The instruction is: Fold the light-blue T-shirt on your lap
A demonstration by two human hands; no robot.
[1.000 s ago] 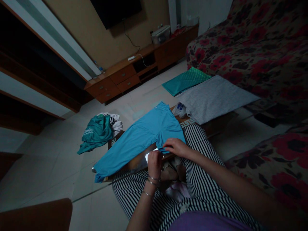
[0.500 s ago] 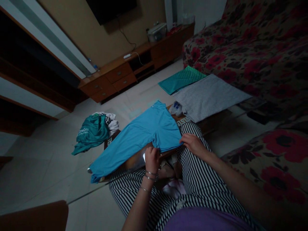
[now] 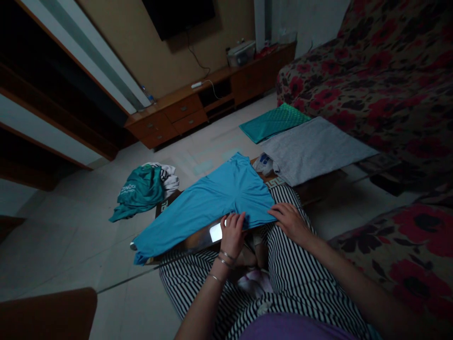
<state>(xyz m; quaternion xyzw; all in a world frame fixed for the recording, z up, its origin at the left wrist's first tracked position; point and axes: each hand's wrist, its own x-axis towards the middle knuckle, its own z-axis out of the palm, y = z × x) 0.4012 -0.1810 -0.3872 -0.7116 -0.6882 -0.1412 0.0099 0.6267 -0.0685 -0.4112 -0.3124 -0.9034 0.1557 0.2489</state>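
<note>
A light blue garment [image 3: 212,191], which looks like a shirt folded lengthwise, lies flat across a low glass-topped table [image 3: 198,241]. Its long part stretches left, and a short sleeve-like part points toward my lap. My left hand [image 3: 232,233], with bracelets on the wrist, has its fingers bent and apart at the inner corner where the two parts meet. On the right, my right hand [image 3: 292,223] rests its spread fingertips on the outer corner of the short part. Both thumbs are hard to make out in the dim light.
Beyond the table's left end is a crumpled teal and white clothes pile [image 3: 143,189]. To the right lie a folded grey cloth [image 3: 318,148] and a green folded cloth [image 3: 274,123]. A flowered sofa [image 3: 375,85] stands right; a wooden TV cabinet [image 3: 180,115] lines the wall.
The fingers of my left hand have uncurled and reached forward onto the garment's edge. My right hand's fingers have spread from a pinch at the corner. The view has shifted slightly.
</note>
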